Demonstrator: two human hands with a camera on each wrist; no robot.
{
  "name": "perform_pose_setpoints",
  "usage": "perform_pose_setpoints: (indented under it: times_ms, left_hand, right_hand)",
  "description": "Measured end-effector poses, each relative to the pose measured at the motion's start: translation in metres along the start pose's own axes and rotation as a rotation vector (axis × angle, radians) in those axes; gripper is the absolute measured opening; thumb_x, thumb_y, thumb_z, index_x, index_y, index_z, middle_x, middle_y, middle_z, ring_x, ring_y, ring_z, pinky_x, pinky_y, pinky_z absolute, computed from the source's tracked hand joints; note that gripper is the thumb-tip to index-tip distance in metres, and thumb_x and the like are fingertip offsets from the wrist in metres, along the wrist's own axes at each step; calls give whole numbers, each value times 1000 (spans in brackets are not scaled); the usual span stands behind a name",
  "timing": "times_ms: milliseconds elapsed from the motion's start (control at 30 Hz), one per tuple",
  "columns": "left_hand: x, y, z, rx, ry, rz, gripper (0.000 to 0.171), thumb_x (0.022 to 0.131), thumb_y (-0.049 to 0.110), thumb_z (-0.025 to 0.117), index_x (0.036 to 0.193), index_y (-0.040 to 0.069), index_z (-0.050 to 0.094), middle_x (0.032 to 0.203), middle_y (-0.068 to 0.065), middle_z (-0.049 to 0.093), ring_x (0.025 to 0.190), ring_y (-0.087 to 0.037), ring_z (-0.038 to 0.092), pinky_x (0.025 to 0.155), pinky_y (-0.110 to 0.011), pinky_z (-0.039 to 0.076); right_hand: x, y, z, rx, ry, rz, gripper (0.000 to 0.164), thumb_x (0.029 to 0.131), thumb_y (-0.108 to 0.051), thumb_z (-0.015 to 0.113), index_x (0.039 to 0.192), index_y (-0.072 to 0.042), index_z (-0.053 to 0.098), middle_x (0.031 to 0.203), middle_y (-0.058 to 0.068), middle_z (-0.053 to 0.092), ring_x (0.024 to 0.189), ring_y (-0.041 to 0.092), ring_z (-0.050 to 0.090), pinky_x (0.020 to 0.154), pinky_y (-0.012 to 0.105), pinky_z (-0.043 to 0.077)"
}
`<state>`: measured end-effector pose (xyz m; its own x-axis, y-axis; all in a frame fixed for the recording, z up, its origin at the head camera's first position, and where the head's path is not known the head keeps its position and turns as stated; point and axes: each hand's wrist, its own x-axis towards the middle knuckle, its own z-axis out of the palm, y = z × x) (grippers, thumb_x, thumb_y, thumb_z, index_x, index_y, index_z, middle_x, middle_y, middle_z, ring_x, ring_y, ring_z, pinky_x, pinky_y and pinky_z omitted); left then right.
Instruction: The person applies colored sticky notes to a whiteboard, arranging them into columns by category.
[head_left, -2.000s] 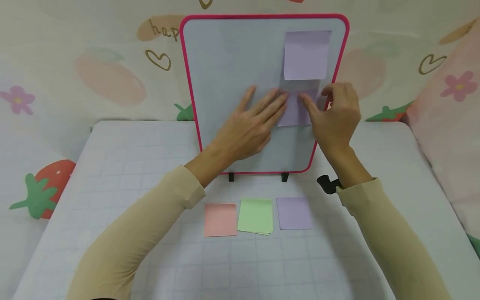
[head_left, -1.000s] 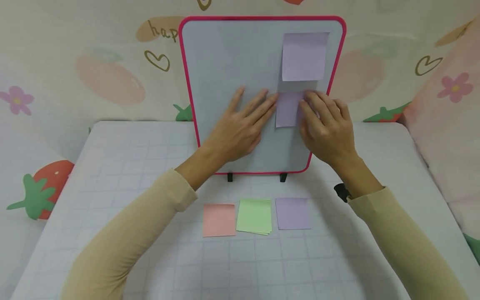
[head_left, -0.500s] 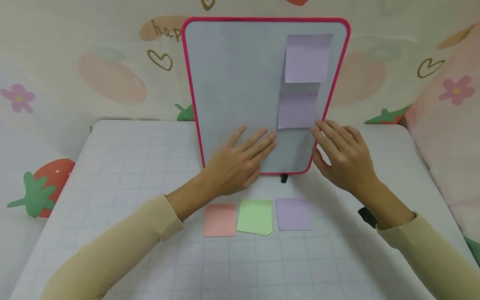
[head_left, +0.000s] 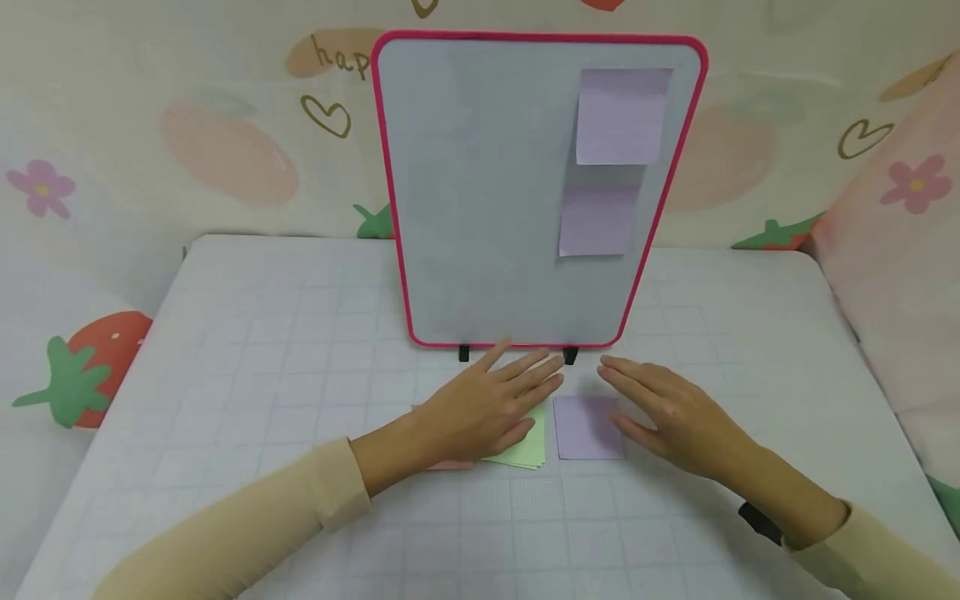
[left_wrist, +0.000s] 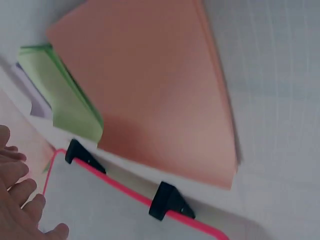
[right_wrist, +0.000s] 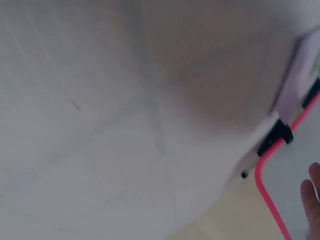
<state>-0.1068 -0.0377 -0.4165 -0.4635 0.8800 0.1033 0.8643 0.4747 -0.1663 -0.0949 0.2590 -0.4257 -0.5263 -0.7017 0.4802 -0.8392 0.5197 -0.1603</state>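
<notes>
Standing upright on the tabletop (head_left: 525, 542): the whiteboard (head_left: 480, 208), hooked along its lower edge by black feet (head_left: 571, 357), probably so as to present the whole face forward without needing a hand for support. Stuck to it on the right, one above the other with a narrow strip of board between: an upper purple note (head_left: 622, 117) and a lower purple note (head_left: 598, 221), likely spaced this way to avoid overlap. Laid flat in a row in front of the board, sorted by colour: a pink stack (left_wrist: 145, 95), a green stack (head_left: 528, 450) with slightly fanned lower edges, and a purple stack (head_left: 583, 427), presumably set apart to keep the colours from mixing. Held out over the pink and green stacks, hiding much of both in the head view: the left hand (head_left: 480, 412), with fingers straight, spread wide and holding nothing. Reaching in at the right edge of the purple stack: the right hand (head_left: 678, 417), with fingers extended close together, thumb apart, likewise holding nothing. Impossible to tell whether touching the stacks or just above; judging by such flat fingers, not gripping.
</notes>
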Motion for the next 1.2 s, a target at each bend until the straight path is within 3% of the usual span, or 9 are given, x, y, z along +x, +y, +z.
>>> perform_pose_setpoints:
  times_ms: [100,233,467,867,1200]
  left_hand:
    - [-1,6,5,-21,-47,16,56,103,39,42,153,14,40,162,-2,30,149,-19,25,120,-49,19]
    - [-4,12,10,-51,-111,33,57,103,41,42,155,16,38,162,0,28,149,-17,24,120,-47,18]
    - [-10,21,17,-94,-219,70,59,104,45,41,156,18,34,163,2,27,150,-16,22,120,-47,17]
    - [-14,29,24,-86,-244,100,57,105,45,39,156,19,35,161,3,31,149,-16,25,119,-47,21]
    - [-15,31,26,-65,-241,102,58,104,45,39,156,20,34,161,4,30,149,-16,24,119,-48,22]
  right_hand:
    - [-13,-5,7,41,-67,39,50,101,-39,55,132,0,62,133,12,62,117,27,63,91,45,53]
    - [-24,-12,16,87,-125,61,53,90,-29,73,133,-1,62,136,12,61,121,25,61,96,41,51]
    - [-30,-16,25,79,-163,17,55,85,-28,78,130,-1,64,134,12,62,122,29,60,95,44,51]
    - [-27,-11,25,74,-222,18,50,74,-23,86,117,-1,71,125,12,68,118,29,63,91,45,53]
    - [-23,-7,23,80,-263,13,44,76,-25,85,111,-2,74,124,12,69,116,28,64,91,44,54]
